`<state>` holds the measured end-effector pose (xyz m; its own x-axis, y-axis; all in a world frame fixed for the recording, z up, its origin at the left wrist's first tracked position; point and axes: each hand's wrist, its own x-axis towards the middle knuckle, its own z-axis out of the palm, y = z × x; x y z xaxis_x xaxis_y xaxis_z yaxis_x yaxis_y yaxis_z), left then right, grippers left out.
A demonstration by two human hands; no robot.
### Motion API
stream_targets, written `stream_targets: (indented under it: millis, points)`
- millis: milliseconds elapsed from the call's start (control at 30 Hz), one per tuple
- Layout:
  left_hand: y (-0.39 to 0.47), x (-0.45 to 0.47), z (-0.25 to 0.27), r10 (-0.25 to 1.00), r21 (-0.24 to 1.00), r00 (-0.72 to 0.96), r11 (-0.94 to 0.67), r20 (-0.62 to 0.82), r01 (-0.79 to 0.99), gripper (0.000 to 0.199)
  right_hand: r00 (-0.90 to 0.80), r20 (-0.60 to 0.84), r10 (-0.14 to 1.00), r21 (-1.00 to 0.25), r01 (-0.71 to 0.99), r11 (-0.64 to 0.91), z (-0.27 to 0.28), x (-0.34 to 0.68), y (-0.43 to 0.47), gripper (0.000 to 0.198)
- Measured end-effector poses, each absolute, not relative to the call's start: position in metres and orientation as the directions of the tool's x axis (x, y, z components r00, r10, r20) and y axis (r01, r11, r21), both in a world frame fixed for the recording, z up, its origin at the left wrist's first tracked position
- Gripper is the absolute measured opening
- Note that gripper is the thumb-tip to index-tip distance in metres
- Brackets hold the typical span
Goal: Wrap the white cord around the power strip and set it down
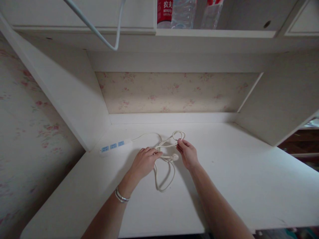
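A white power strip (115,146) with blue sockets lies at the back left of the white desk (249,186). Its cream cable (164,181) runs right and lies in loose loops in the middle of the desk. My left hand (146,161) pinches the cable near the middle of the loops. My right hand (187,153) pinches a small loop of the same cable at its fingertips. The white plug (174,157) rests on the desk between my two hands. A silver bracelet (121,196) sits on my left wrist.
A shelf (214,33) above the desk carries plastic water bottles (183,13), one with a red label. A pale cord (99,33) hangs down at the upper left. White side panels flank the desk; floral wallpaper (174,93) covers the back.
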<state>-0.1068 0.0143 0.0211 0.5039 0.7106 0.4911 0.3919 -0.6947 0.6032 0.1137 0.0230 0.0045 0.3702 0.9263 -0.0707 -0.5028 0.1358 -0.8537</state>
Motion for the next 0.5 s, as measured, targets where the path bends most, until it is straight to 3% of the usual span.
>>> stream_targets:
  millis: [200,367,500]
  points:
    - [0.011,-0.102,0.009,0.809,0.725,0.370,-0.580,0.457,0.371,0.027,0.353,-0.011,0.936,-0.879,-0.450,0.159,0.006,0.110,0.021,0.031]
    - [0.009,-0.100,0.000,0.841,0.719,0.326,-0.538,0.431,0.440,0.042,0.340,-0.019,0.940,-0.874,-0.462,0.149,0.002,0.103,0.022,0.030]
    - [0.008,-0.096,0.007,0.863,0.802,0.228,-0.504,0.451,0.321,0.039,0.352,-0.005,0.936,-0.869,-0.465,0.170,0.002,0.103,0.022,0.029]
